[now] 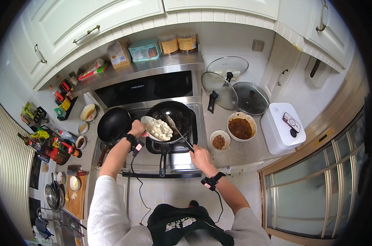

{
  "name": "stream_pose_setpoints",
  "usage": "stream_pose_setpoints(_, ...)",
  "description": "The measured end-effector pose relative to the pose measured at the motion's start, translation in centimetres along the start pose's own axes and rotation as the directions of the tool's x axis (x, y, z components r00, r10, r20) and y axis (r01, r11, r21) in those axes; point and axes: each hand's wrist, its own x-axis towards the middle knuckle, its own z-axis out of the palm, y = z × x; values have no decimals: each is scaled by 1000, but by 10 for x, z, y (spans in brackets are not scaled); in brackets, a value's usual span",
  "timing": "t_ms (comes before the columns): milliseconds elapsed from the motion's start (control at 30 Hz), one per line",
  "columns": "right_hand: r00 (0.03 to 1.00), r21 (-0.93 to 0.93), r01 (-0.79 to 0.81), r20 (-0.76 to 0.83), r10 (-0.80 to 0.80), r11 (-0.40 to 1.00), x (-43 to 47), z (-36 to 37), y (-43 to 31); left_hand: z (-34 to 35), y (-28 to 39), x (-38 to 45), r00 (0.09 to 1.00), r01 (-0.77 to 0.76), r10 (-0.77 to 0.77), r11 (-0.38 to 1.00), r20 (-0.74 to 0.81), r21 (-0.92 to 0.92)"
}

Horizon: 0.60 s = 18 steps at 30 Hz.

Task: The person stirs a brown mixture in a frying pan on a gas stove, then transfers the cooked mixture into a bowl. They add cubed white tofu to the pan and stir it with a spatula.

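Observation:
My left hand (138, 128) grips the rim of a white bowl (146, 120) heaped with white tofu cubes (160, 129). The bowl is tilted over the left side of a black wok (180, 107) on the gas stove. In my right hand (200, 156) is the dark handle of a metal spatula (177, 130), its blade over the wok near the tofu. The wok's inside looks dark and glossy; the bowl hides part of it. The wok's handle (163, 161) points towards me. A second black pan (113, 124) sits to the left.
To the right stand a bowl of brown sauce (242, 126), a small bowl of minced brown food (219, 140), glass lids (250, 98) and a white bin-like container (282, 129) with a phone on it. Sauce bottles (58, 155) and a wooden cutting board (77, 196) are at left.

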Motion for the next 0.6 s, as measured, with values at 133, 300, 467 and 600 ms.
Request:
stream_pose_setpoints(133, 1000, -16, -12, -7, 11, 1000, -6, 2, 2, -3, 11, -2, 995, -93, 96, 983, -13, 156)
stream_pose_setpoints(300, 999, -66, -44, 9, 45, 997, -9, -7, -5, -22, 11, 6, 955, -169, 264, 856, -133, 488)
stream_pose_setpoints(467, 997, -47, -15, -77, 12, 999, -13, -35, -13, -64, 10, 10, 968, -118, 202, 890, -150, 439)
stream_pose_setpoints(600, 983, 237, -132, -94, 158, 963, -14, -51, -8, -95, -6, -31, 996, -85, 85, 996, -1, -35)
